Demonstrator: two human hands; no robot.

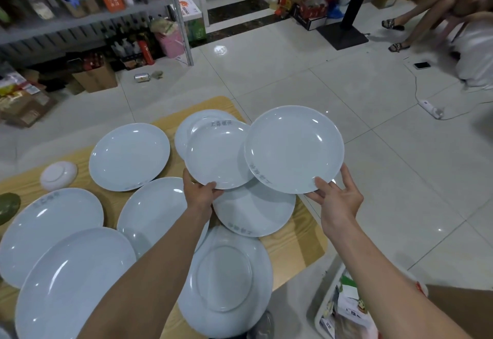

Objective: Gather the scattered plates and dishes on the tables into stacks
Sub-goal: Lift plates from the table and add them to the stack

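Observation:
Several pale blue plates lie scattered on a wooden table [293, 248]. My left hand [198, 192] grips the near rim of one plate [218, 154], lifted over another plate [186, 130] at the table's far end. My right hand [337, 196] holds a second plate [293, 149] by its near rim, thumb on top, raised past the table's right edge. Under both lies a plate [256, 213] with grey lettering. An upside-down plate [226, 282] sits near me. More plates lie at centre [149, 213], far left [129, 156], left [50, 229] and near left [72, 282].
A small white dish [58, 174] lies upside down at the far left. A bin [344, 312] of packets stands at the lower right. Shelves [80, 18] and boxes line the back. A person [440, 5] bends at the upper right; a power strip [429, 108] lies on the floor.

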